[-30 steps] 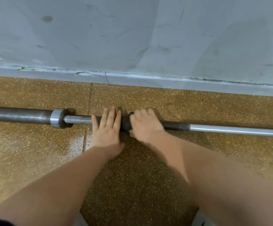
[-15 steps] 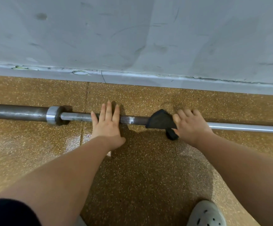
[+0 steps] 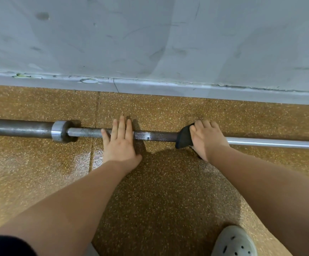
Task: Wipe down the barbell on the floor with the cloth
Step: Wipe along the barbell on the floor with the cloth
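A long steel barbell [image 3: 157, 136] lies on the speckled brown floor, parallel to the wall, with a silver collar [image 3: 58, 130] and a thick sleeve at its left. My left hand [image 3: 120, 143] rests flat on the shaft, fingers straight, just right of the collar. My right hand [image 3: 206, 138] grips a dark cloth [image 3: 184, 138] wrapped around the shaft further right. The shaft beyond my right hand looks shiny.
A grey wall with a skirting board [image 3: 168, 86] runs close behind the bar. A white clog shoe [image 3: 235, 242] stands on the floor at the lower right. A floor joint [image 3: 94, 137] crosses under the bar near the collar.
My right hand has slid the cloth rightward along the shaft, away from my left hand. The left hand has stayed pressed on the bar.
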